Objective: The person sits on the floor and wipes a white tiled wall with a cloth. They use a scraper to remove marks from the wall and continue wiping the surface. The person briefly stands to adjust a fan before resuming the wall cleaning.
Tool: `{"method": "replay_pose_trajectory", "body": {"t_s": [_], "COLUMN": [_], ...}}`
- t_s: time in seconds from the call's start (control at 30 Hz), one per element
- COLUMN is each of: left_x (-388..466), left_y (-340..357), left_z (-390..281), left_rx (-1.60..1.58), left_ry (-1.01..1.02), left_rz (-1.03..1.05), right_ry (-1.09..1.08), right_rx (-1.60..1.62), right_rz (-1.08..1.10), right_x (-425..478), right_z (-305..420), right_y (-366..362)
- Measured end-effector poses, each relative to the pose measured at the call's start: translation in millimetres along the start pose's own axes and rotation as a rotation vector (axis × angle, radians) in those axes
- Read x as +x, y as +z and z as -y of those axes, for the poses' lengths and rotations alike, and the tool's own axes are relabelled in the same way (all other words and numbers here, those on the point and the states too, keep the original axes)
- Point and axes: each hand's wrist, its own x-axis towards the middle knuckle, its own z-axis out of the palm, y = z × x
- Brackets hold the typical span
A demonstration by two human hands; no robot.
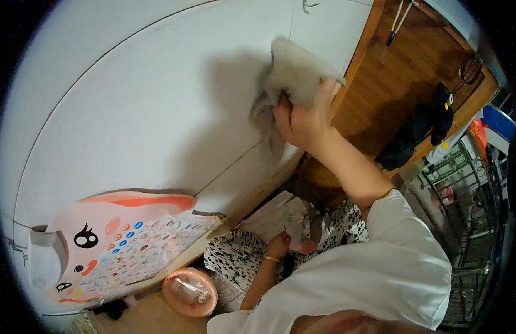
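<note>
My right hand (306,123) grips a folded beige-grey cloth (295,73) and presses it to the white wall (158,108), close to the wooden door frame. A loose grey end of the cloth hangs below my fingers. Low in front of my body is my left hand (279,246), with a gold-coloured bangle on the wrist. Its fingers are curled beside a crumpled whitish sheet or bag (279,213); whether they hold it is not clear. Black-and-white patterned fabric (233,252) lies beneath that hand.
A pink cartoon poster (137,246) covers the lower left wall. Below it stands an orange-pink basin (190,292) with whitish contents. Black items (425,121) hang before the brown wooden door (391,83). Metal racks (471,208) stand at right. A metal hook (310,6) juts from the wall.
</note>
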Motion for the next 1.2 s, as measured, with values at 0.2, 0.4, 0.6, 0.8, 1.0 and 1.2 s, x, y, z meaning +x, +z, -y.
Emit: {"method": "replay_pose_trajectory", "body": {"t_s": [0.2,0.4,0.6,0.8,1.0,1.2], "left_x": [-6.3,-4.6,-11.6,-3.2,-13.5,-8.7], "left_y": [-14.6,-14.4,-33.0,-13.8,-32.9,-42.6], "left_z": [-11.4,-6.9,-35.8,3.0,-32.0,-29.6], "left_rx": [-0.033,-0.123,-0.247,-0.138,-0.167,-0.307], "left_ry": [0.013,0.042,-0.173,0.035,-0.086,-0.172], "left_rz": [-0.070,-0.153,0.013,-0.123,-0.077,0.026], "right_ry": [0.094,0.064,0.021,-0.029,0.098,0.038], "right_rx": [0.036,-0.040,-0.129,0.003,-0.092,-0.003], "right_rz": [-0.009,0.018,0.037,-0.009,0.100,0.174], "right_x": [-4.7,-2.3,-6.6,3.2,-7.2,-14.8], "right_z": [3.6,0.1,-5.9,7.6,-2.0,10.6], "right_y": [-1.2,14.5,-3.8,7.1,7.1,5.3]}}
